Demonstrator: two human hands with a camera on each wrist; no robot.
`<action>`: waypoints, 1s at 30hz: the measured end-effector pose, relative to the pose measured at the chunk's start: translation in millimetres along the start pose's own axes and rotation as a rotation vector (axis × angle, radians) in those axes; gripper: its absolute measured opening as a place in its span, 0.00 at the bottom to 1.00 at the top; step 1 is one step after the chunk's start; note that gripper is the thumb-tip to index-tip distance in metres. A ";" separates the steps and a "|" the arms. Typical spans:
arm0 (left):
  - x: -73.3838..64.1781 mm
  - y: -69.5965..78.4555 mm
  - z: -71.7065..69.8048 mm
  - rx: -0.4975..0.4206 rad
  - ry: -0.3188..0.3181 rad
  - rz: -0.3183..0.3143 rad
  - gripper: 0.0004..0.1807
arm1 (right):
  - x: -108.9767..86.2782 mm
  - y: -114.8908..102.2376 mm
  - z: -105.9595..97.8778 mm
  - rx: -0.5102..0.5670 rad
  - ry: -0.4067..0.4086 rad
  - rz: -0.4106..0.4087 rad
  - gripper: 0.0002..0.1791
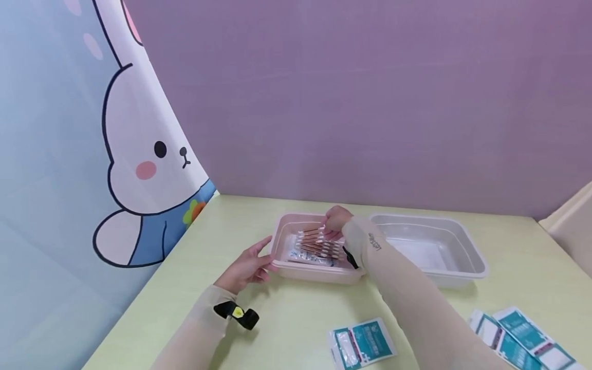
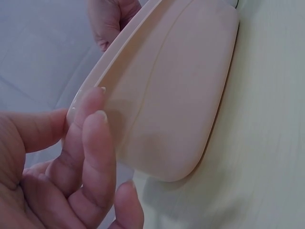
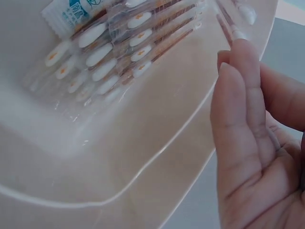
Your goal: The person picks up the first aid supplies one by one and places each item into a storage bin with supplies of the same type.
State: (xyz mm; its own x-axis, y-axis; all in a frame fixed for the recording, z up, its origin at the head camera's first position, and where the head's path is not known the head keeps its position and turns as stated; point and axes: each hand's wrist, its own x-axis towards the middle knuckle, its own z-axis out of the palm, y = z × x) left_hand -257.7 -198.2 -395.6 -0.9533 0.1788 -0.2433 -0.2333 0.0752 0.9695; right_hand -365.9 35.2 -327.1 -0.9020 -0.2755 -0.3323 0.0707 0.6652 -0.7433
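Note:
Inside the pink plastic basin (image 1: 319,275) lie clear-wrapped cotton swabs (image 1: 324,248) with brown sticks and white tips, beside a flat printed packet (image 1: 312,258). My left hand (image 1: 247,267) pinches the basin's left rim, thumb on the edge and fingers beneath it, as the left wrist view shows. Over the back right of the basin, my right hand (image 1: 336,222) pinches wrapped swabs between thumb and fingertips. In the right wrist view, a swab end (image 3: 238,33) shows at those fingertips; the fingers hide the rest of the grip.
A white basin (image 1: 455,275) stands to the right, behind my right forearm. Green-and-white packets (image 1: 363,343) lie at the front of the pale yellow table (image 1: 277,329), with more packets (image 1: 527,339) at the right front. A purple wall panel (image 1: 370,103) rises behind the table.

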 end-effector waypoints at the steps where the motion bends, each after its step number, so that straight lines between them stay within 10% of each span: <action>1: 0.0 0.0 0.4 -0.001 0.003 0.001 0.34 | 1.3 -0.6 0.4 -0.010 -0.001 0.000 0.08; 30: 7.3 0.7 18.7 0.009 0.065 -0.033 0.33 | 19.7 19.1 -1.9 -0.132 -0.008 -0.027 0.05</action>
State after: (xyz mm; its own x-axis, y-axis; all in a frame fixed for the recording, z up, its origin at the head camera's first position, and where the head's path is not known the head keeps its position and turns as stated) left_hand -261.2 -178.5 -397.3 -0.9558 0.1118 -0.2720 -0.2630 0.0893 0.9607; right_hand -383.1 43.8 -346.7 -0.8995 -0.2997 -0.3178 -0.0109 0.7427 -0.6695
